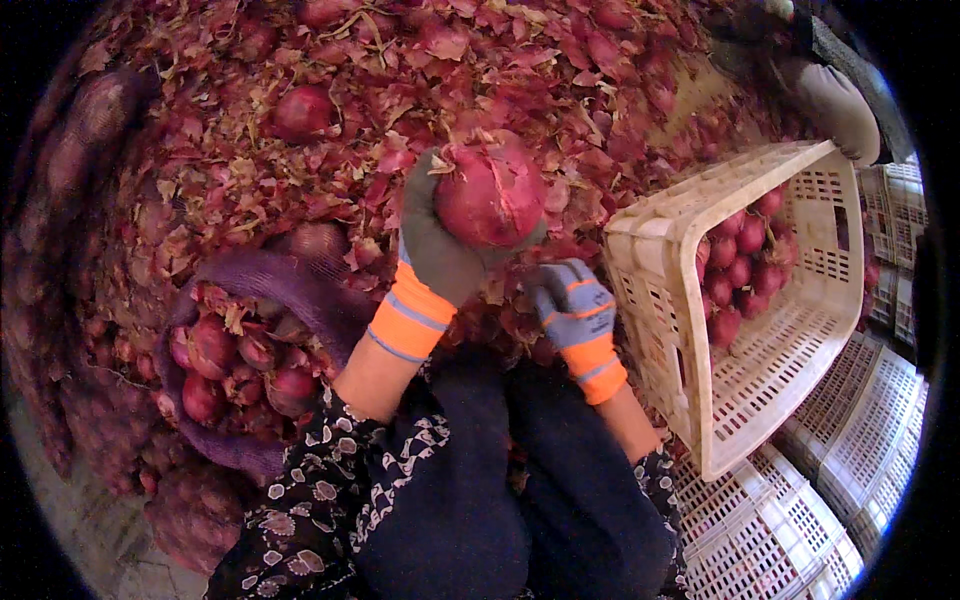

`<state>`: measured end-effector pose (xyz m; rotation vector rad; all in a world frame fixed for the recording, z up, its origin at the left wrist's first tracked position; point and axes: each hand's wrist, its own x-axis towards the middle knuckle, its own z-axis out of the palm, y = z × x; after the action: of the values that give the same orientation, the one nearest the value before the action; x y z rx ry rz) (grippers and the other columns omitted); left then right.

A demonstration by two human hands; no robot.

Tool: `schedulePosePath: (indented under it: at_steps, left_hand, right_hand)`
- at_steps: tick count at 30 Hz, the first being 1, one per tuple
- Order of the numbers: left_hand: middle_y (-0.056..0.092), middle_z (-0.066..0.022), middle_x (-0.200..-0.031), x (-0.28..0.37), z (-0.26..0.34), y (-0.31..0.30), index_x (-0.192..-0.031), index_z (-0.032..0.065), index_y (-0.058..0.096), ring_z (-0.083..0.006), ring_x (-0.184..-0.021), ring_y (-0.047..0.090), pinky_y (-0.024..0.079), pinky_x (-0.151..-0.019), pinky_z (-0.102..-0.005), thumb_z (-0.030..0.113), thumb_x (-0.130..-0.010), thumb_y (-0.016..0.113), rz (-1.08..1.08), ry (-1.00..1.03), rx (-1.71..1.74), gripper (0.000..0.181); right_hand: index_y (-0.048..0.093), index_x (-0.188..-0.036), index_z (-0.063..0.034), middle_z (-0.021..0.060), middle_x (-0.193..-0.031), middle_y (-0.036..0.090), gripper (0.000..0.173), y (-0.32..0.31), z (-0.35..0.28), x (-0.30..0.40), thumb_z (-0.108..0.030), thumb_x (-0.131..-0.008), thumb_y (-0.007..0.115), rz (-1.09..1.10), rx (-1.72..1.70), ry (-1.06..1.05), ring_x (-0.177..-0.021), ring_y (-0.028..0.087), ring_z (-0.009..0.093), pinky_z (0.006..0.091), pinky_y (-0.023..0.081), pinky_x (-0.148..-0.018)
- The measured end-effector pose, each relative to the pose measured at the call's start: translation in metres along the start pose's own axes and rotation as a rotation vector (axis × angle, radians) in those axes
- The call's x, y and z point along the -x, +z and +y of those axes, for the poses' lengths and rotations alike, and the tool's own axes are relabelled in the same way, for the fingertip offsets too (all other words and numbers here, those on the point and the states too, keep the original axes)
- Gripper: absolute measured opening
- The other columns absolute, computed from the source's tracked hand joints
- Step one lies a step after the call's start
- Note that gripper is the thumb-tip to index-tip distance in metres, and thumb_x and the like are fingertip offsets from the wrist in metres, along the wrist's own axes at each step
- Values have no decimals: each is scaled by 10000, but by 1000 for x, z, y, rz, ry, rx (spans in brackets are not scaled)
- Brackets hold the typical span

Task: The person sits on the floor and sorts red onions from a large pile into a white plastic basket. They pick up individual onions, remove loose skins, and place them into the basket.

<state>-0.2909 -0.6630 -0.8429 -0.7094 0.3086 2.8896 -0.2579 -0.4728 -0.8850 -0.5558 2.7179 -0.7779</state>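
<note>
Both my hands wear grey gloves with orange cuffs. A large red onion [491, 191] with a ragged, dry top rests in my left hand [457, 240], whose fingers curl around its underside. Below and to the right of that onion is my right hand [574, 304], its back turned up and its fingers bent; whether they hold anything is hidden. Left of my left forearm, a purple mesh sack [180, 390] stands open with several red onions [214, 349] inside. To the right, a white plastic crate [660, 255] lies tipped on its side, with several red onions [739, 270] towards its back.
Dry onion skins [420, 82] cover the floor ahead, with a loose onion [304, 111] among them. Filled mesh sacks [195, 517] line the left side. More white crates [757, 525] stand at the lower right. Part of another person [836, 105] shows at the upper right.
</note>
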Motion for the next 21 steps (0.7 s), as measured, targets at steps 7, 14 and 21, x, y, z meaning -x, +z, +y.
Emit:
schedulePosePath:
  at_steps: [7, 14, 21]
  left_hand:
    - [499, -97, -1156, 5, 0, 3, -1157, 111, 463, -324, -1084, 475, 421, -888, -484, 249, -789, 557, -243, 57, -143, 404]
    - [566, -85, -992, 1, 3, -27, -986, -13, 562, -190, -903, 561, 457, -857, -315, 128, -859, 456, -100, 337, -1072, 217]
    - [600, -61, -864, 8, 14, -51, -908, 14, 588, -150, -777, 567, 476, -691, -278, 98, -776, 595, 132, 109, -807, 156]
  right_hand:
    - [310, -1311, -44, 175, -1289, 365, 979, -38, -48, -29, -303, -515, 820, 362, -339, -221, -1175, 390, 317, 396, 359, -957]
    - [329, -1297, -27, 123, -1244, 419, 1009, -36, -56, -22, -327, -486, 851, 254, -584, -224, -1138, 432, 231, 363, 366, -953]
    - [407, -1247, -16, 91, -1206, 482, 887, -55, -44, -13, -245, -503, 834, 123, -1531, 170, -1113, 466, 199, 343, 378, -950]
